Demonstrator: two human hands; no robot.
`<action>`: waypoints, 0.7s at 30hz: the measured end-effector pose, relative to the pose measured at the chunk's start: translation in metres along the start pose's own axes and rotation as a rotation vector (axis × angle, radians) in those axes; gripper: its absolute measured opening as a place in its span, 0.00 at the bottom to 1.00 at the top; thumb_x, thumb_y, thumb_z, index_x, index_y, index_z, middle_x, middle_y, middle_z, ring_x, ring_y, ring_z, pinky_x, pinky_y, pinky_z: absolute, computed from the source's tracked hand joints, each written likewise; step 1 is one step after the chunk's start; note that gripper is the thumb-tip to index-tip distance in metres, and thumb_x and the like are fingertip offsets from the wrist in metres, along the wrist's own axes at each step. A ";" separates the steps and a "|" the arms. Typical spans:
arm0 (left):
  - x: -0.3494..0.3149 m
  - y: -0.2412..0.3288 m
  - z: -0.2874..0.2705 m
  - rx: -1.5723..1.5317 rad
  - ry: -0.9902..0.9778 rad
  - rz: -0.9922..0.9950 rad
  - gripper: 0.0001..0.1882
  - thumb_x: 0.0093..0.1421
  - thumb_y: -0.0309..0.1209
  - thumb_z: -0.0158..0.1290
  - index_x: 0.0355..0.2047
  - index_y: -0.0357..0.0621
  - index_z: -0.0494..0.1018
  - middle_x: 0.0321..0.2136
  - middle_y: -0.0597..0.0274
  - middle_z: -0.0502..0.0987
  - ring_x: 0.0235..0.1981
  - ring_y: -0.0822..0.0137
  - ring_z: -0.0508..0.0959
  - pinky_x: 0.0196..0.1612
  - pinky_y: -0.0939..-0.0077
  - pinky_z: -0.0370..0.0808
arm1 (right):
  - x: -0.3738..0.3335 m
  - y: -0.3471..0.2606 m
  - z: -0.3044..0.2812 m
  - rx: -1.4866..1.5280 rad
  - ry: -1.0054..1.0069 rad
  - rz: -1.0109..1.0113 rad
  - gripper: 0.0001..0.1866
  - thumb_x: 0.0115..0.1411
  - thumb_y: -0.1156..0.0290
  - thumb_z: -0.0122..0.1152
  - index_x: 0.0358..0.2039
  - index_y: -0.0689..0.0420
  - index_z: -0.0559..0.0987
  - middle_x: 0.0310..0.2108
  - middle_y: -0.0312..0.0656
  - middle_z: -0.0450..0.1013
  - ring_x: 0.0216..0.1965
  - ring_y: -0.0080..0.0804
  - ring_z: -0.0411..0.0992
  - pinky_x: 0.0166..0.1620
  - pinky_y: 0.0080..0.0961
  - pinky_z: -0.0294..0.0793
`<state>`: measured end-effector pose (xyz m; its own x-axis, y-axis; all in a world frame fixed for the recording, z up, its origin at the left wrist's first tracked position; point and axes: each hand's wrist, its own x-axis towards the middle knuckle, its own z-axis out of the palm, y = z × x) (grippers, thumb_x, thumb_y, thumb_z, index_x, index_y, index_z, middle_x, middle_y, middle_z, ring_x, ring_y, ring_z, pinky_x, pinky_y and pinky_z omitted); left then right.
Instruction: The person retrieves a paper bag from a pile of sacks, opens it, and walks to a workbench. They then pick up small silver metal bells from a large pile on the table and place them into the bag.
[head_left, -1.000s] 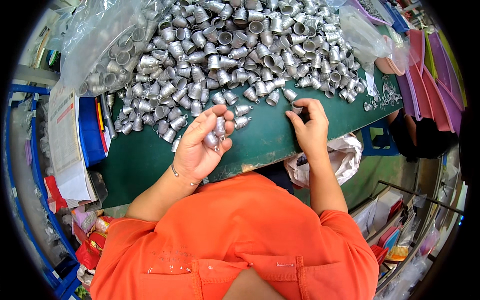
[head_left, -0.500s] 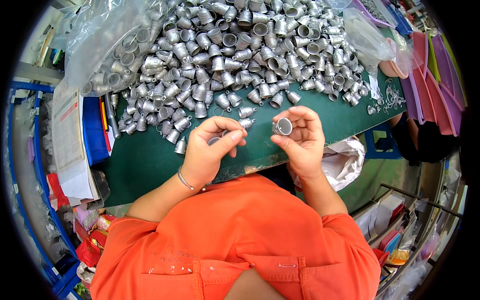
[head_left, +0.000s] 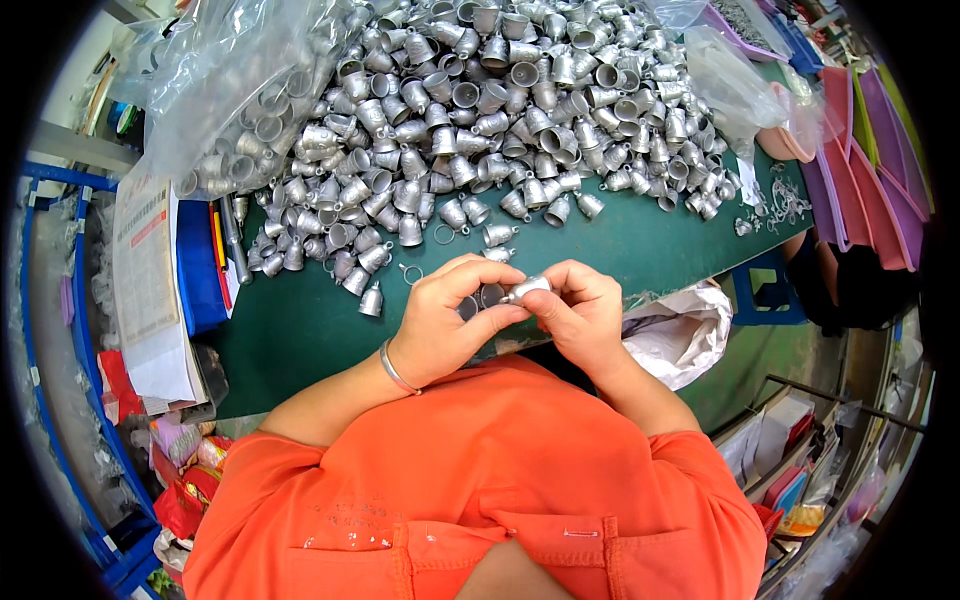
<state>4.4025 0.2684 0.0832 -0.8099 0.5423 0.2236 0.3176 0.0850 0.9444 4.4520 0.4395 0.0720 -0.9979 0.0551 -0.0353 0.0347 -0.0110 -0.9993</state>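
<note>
Two hands together above the green table's [head_left: 300, 340] near edge: left hand [head_left: 440, 325] and right hand [head_left: 580, 315] both pinching one small silver bell [head_left: 525, 290], perhaps with more cupped underneath. Heaped bells [head_left: 480, 110] beyond, plastic bag [head_left: 235, 80] far left.

Pink trays [head_left: 858, 170] beside a white bag [head_left: 685, 335].

A small silver metal bell [head_left: 524, 291] lies sideways, pinched between both hands' fingers above the green table.
</note>
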 end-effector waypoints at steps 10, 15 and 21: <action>-0.005 -0.011 -0.005 -1.184 0.012 -0.636 0.15 0.63 0.41 0.42 0.38 0.40 0.67 0.28 0.60 0.71 0.25 0.73 0.68 0.23 0.84 0.63 | 0.048 0.014 -0.050 -1.127 0.335 -0.338 0.19 0.45 0.72 0.64 0.39 0.59 0.71 0.39 0.47 0.66 0.41 0.47 0.63 0.43 0.36 0.64; -0.004 -0.012 -0.009 -1.313 -0.007 -0.650 0.16 0.64 0.41 0.39 0.38 0.40 0.67 0.30 0.59 0.71 0.26 0.72 0.67 0.22 0.83 0.62 | 0.041 0.019 -0.054 -0.968 0.309 -0.252 0.17 0.45 0.76 0.63 0.37 0.60 0.72 0.37 0.46 0.67 0.34 0.40 0.67 0.39 0.31 0.68; -0.003 -0.007 -0.012 -1.354 0.058 -0.655 0.15 0.59 0.40 0.46 0.39 0.42 0.68 0.34 0.55 0.72 0.36 0.63 0.74 0.26 0.77 0.71 | 0.033 -0.003 -0.034 -0.425 0.197 -0.291 0.22 0.43 0.84 0.62 0.41 0.60 0.73 0.36 0.39 0.68 0.33 0.24 0.67 0.34 0.18 0.67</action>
<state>4.3965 0.2563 0.0785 -0.6526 0.6792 -0.3359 -0.7542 -0.5400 0.3736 4.4211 0.4754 0.0738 -0.9416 0.1823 0.2830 -0.1811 0.4343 -0.8824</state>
